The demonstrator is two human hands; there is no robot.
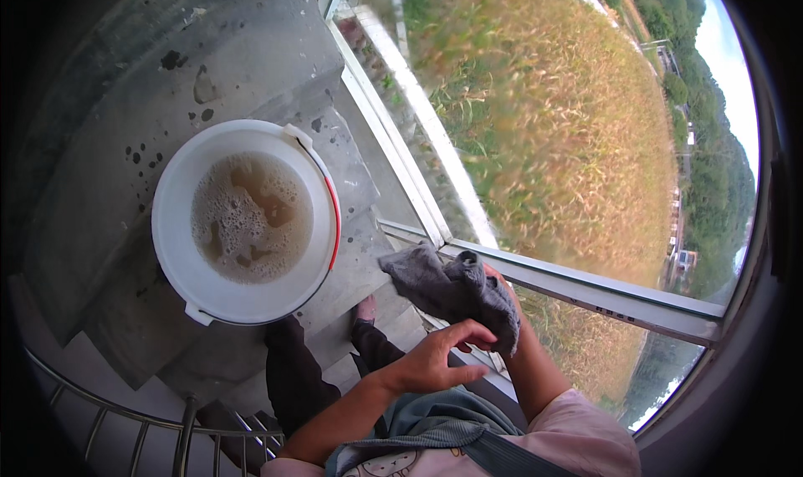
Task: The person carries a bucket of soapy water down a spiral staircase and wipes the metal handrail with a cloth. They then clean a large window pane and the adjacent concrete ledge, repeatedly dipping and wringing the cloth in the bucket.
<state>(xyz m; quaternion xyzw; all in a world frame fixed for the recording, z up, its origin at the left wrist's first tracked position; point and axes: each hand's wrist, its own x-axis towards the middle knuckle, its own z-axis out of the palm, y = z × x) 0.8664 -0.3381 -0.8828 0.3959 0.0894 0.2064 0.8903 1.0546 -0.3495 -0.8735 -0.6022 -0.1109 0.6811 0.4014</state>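
Note:
A crumpled grey cloth [452, 289] hangs over my right hand [500, 280], which grips it from behind near the window frame; most of that hand is hidden. My left hand [450, 358] reaches to the cloth's lower edge with its thumb apart from the fingers, and whether it pinches the cloth cannot be told. To the left, a white plastic bucket [172, 226] holds brownish, foamy water [251, 219]. Its wire handle with a red grip [333, 226] lies along the rim's right side.
Grey concrete stairs [263, 44] with dark wet spots lie under and around the bucket. A metal railing [113, 407] curves along the lower left. On the right stands a large window with a white frame [583, 289]. My feet are on steps below the bucket.

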